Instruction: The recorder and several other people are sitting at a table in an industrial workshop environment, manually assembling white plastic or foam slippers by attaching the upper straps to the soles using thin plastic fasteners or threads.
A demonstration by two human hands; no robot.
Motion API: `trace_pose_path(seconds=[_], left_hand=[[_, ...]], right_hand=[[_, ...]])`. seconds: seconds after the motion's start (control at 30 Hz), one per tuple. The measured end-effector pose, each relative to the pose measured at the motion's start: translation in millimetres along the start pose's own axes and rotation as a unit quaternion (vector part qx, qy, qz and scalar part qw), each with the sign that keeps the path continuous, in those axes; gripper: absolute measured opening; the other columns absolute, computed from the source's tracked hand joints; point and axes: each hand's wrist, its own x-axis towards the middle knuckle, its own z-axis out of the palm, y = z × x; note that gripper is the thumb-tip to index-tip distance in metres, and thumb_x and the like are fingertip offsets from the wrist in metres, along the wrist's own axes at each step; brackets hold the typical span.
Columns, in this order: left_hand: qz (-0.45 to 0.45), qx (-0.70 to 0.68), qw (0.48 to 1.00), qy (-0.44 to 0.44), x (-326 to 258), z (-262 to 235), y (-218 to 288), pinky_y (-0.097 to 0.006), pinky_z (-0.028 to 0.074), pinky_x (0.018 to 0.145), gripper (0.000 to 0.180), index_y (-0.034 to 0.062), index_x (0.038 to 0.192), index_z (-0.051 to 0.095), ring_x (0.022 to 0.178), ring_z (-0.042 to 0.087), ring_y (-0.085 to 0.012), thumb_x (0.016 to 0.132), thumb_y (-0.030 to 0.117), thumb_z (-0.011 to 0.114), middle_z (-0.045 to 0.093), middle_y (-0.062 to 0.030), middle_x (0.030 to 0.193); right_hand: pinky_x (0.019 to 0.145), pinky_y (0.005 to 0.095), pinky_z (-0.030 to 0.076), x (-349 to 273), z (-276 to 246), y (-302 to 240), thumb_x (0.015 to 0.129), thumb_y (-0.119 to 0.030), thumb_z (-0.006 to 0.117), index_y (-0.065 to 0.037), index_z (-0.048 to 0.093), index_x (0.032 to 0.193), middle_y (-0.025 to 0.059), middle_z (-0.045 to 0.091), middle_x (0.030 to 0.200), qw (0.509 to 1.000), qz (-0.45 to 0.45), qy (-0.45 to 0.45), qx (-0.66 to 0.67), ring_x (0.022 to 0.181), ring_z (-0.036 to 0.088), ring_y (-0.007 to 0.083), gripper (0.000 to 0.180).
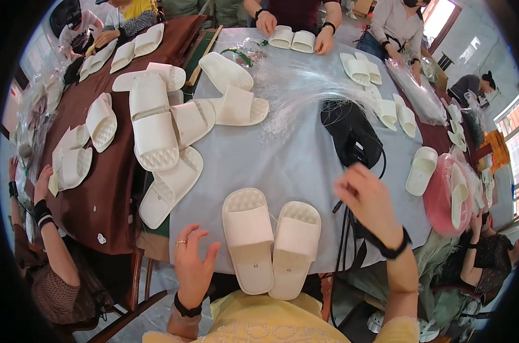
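A pair of white slippers lies at the table's near edge: the left slipper [248,240] and the right slipper [295,248] rest side by side, toes away from me. A thin clear thread shows between their straps. My left hand [194,258] hovers just left of the pair, fingers apart, holding nothing. To the upper right of the pair is my right hand [369,197], in the air near a black pouch-like bag [352,137] and dark cords [344,240]. Its bent fingers are smeared by motion, so whether they grip anything cannot be told.
Several white slippers [155,150] lie piled left of centre. A fan of clear plastic strands [311,86] spreads over the grey-covered table [259,166]. A brown-covered table [108,194] adjoins on the left. Co-workers sit around, one handling slippers [292,39] opposite me.
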Motion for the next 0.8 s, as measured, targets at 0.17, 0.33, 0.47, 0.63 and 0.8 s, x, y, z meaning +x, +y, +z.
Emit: trace_pose_path(seconds=[0.17, 0.33, 0.47, 0.63, 0.8], left_hand=[[-0.027, -0.112, 0.988, -0.107, 9.1, 21.1, 2.1, -0.039, 0.037, 0.092, 0.045, -0.0023, 0.113, 0.048, 0.109, 0.047, -0.0350, 0.076, 0.016, 0.065, 0.049, -0.0181, 0.119], [0.008, -0.184, 0.977, -0.104, 6.0, 30.7, 13.3, -0.038, 0.038, 0.092, 0.048, -0.0031, 0.116, 0.047, 0.110, 0.047, -0.0338, 0.078, 0.019, 0.064, 0.049, -0.0188, 0.121], [-0.020, -0.216, 0.972, -0.091, -5.2, 7.4, 19.2, -0.035, 0.037, 0.093, 0.043, -0.0053, 0.118, 0.046, 0.109, 0.048, -0.0313, 0.086, 0.020, 0.056, 0.049, -0.0188, 0.119], [-0.173, -0.589, 0.697, -0.370, -2.9, -2.6, 46.6, -0.032, 0.040, 0.090, 0.036, -0.0022, 0.123, 0.045, 0.103, 0.053, -0.0225, 0.095, 0.020, 0.038, 0.056, -0.0100, 0.112], [-0.255, -0.862, 0.338, -0.277, 13.0, 9.3, 16.4, -0.035, 0.046, 0.076, 0.028, 0.0026, 0.114, 0.047, 0.081, 0.056, -0.0172, 0.094, 0.021, 0.040, 0.052, 0.0008, 0.077]], right_hand=[[0.064, 0.0379, 0.046, 82.4, 80.2, 37.8, 0.072, -0.016, 0.065, -0.009, 0.054, 0.081, 0.0070, 0.053, 0.084, 0.993, -0.105, -0.023, -0.050, 0.079, 0.056, 0.0263, 0.016], [0.068, 0.0391, 0.045, 88.1, 127.1, 66.7, 0.079, -0.017, 0.059, -0.008, 0.051, 0.088, 0.0100, 0.050, 0.085, 0.993, -0.027, -0.095, -0.067, 0.083, 0.054, 0.0298, 0.015], [0.067, 0.0394, 0.044, 37.2, 94.4, -8.1, 0.079, -0.014, 0.051, -0.006, 0.051, 0.086, 0.0106, 0.050, 0.084, 0.982, -0.163, -0.082, 0.053, 0.077, 0.052, 0.0310, 0.011], [0.066, 0.0322, 0.046, -49.7, 30.6, -110.0, 0.080, -0.010, 0.051, -0.006, 0.055, 0.098, 0.0092, 0.057, 0.088, 0.901, -0.202, -0.246, 0.296, 0.082, 0.056, 0.0243, 0.019], [0.073, 0.0275, 0.044, -102.1, 28.1, -102.9, 0.082, -0.007, 0.058, -0.004, 0.062, 0.092, 0.0089, 0.060, 0.083, 0.876, -0.183, -0.225, 0.384, 0.079, 0.059, 0.0167, 0.011]])
